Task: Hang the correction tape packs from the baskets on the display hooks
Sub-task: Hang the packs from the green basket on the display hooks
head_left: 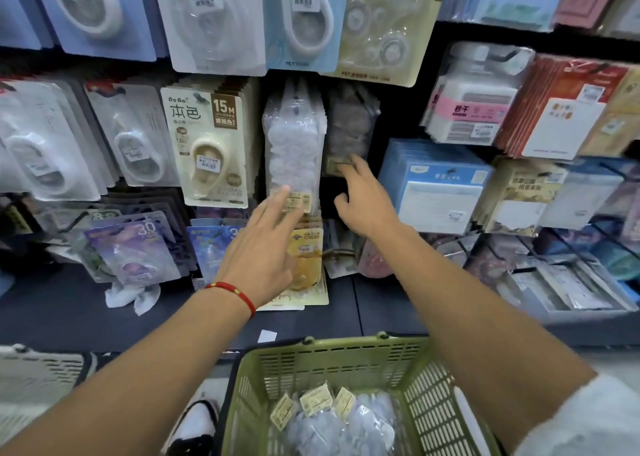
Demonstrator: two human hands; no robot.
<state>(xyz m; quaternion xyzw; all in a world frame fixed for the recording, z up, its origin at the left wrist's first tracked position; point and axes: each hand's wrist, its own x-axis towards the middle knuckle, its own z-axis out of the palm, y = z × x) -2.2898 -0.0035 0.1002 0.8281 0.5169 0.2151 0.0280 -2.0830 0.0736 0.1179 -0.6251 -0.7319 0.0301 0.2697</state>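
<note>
Both hands, the left hand (263, 244) and right hand (363, 199), reached with straight fingers to the hung clear packs (292, 144); more packs (332, 421) waited below them in the green basket (433, 386).

1. Bright, even light falls from overhead; shadows are soft and faint.
2. Glare whitens the plastic blisters on the top packs (214, 16).
3. Wide-angle distortion bends the frame's edges.
4. Motion blur softens the hanging packs and the basket (433, 386); fine print is unreadable.
</note>
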